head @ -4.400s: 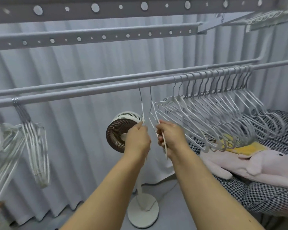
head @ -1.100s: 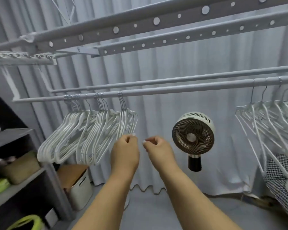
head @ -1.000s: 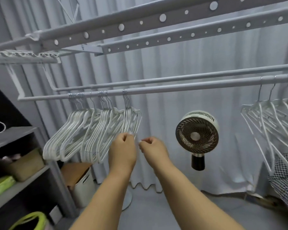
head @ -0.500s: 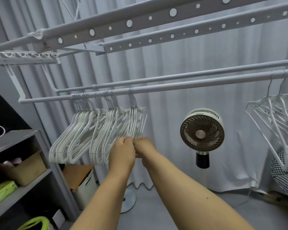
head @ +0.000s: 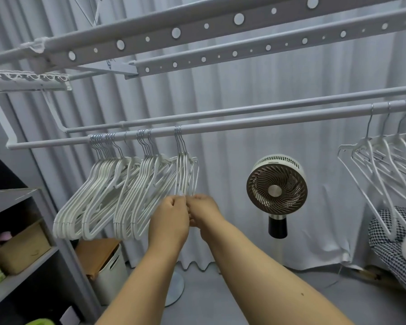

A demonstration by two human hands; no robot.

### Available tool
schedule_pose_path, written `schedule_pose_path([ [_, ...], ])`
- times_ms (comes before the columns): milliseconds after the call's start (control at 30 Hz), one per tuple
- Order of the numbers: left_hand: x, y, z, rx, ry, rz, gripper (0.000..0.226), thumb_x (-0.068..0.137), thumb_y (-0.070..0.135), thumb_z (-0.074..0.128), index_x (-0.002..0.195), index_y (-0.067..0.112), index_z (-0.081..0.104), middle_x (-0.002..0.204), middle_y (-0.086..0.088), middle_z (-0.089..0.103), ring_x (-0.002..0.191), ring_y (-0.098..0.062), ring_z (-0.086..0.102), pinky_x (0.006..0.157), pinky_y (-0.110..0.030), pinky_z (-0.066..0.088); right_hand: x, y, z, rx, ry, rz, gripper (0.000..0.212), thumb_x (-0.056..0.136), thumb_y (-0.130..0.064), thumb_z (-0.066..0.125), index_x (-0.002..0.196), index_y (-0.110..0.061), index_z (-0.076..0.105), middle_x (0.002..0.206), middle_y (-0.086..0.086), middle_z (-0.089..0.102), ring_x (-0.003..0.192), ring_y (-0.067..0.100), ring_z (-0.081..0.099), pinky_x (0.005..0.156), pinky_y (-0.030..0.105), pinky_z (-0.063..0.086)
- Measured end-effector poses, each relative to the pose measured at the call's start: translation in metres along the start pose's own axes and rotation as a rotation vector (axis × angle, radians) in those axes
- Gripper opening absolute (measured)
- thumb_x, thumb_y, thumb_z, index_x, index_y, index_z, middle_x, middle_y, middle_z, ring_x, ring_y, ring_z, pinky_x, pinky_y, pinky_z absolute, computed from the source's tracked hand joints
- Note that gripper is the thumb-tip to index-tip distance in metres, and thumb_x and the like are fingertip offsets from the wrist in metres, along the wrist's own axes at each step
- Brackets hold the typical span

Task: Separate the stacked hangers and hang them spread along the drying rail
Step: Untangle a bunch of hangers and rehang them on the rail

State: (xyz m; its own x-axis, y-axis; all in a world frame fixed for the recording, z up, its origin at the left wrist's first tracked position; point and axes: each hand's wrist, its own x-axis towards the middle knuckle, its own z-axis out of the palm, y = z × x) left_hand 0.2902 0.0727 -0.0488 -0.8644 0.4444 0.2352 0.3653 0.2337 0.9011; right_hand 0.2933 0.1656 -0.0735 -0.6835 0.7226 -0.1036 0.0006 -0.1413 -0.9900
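- Right edge of frame: spread hangers (head: 382, 165) already spaced along the rail (head: 256, 121).
- Centre-left: stacked hangers (head: 117, 193) remain bunched.
- Left hand (head: 171, 216) and right hand (head: 203, 211) pinch the nearest bunch's lower edge, fingers curled.

No text, label, brand, number or sign can be read anywhere in the head view.
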Motion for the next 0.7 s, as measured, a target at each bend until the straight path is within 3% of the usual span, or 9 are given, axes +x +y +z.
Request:
schedule_pose_path([
  [167, 0.001, 0.006, 0.001, -0.012, -0.027, -0.035, 0.032, 0.102, 0.030, 0.039, 0.078, 0.020, 0.058, 0.065, 0.005, 0.059, 0.060, -0.009, 0.054, 0.052, -0.026, 0.033, -0.004, 0.000, -0.005, 0.050, -0.008, -0.014, 0.006, 0.084, -0.013, 0.057, 0.088, -0.008, 0.057, 0.068, 0.008, 0.056, 0.059, 0.019, 0.052, 0.059, 0.030, 0.045],
  [267, 0.006, 0.004, 0.002, 0.009, -0.053, -0.054, 0.030, 0.101, 0.027, 0.040, 0.079, 0.018, 0.058, 0.066, 0.002, 0.061, 0.061, -0.015, 0.057, 0.058, -0.030, 0.044, -0.008, 0.001, -0.007, 0.063, 0.005, -0.027, 0.003, 0.086, -0.011, 0.055, 0.088, -0.008, 0.056, 0.066, 0.007, 0.055, 0.057, 0.019, 0.050, 0.055, 0.029, 0.042],
  [367, 0.009, 0.001, 0.004, 0.048, -0.091, -0.064, 0.022, 0.099, 0.022, 0.043, 0.109, 0.020, 0.062, 0.086, 0.001, 0.066, 0.081, -0.019, 0.064, 0.073, -0.035, 0.051, -0.010, 0.002, -0.008, 0.051, 0.040, -0.035, 0.006, 0.085, -0.013, 0.055, 0.080, -0.011, 0.053, 0.064, 0.006, 0.053, 0.056, 0.019, 0.048, 0.055, 0.028, 0.040],
  [467, 0.008, -0.001, 0.005, 0.054, -0.126, -0.073, 0.037, 0.094, 0.020, 0.048, 0.131, 0.020, 0.056, 0.095, -0.002, 0.069, 0.086, -0.019, 0.066, 0.074, -0.034, 0.053, -0.012, 0.001, -0.008, 0.069, 0.077, -0.053, 0.012, 0.086, -0.017, 0.056, 0.076, -0.012, 0.053, 0.065, 0.007, 0.055, 0.059, 0.021, 0.051, 0.058, 0.030, 0.041],
  [567, 0.004, 0.002, 0.005, 0.054, -0.169, -0.075, 0.046, 0.085, 0.024, 0.047, 0.130, 0.020, 0.058, 0.100, -0.008, 0.071, 0.090, -0.026, 0.068, 0.072, -0.034, 0.053, -0.019, -0.004, -0.012, 0.078, 0.105, -0.061, 0.014, 0.086, -0.012, 0.051, 0.072, -0.012, 0.049, 0.058, 0.003, 0.050, 0.053, 0.018, 0.048, 0.053, 0.026, 0.038],
  [700, 0.002, 0.007, 0.009, 0.024, -0.156, -0.060, 0.037, 0.089, 0.012, 0.040, 0.117, 0.017, 0.064, 0.085, -0.004, 0.070, 0.070, -0.021, 0.062, 0.055, -0.027, 0.043, -0.026, -0.008, -0.018, 0.098, 0.126, -0.082, 0.014, 0.085, -0.011, 0.048, 0.071, -0.008, 0.049, 0.058, 0.007, 0.051, 0.042, 0.015, 0.044, 0.047, 0.026, 0.033],
])
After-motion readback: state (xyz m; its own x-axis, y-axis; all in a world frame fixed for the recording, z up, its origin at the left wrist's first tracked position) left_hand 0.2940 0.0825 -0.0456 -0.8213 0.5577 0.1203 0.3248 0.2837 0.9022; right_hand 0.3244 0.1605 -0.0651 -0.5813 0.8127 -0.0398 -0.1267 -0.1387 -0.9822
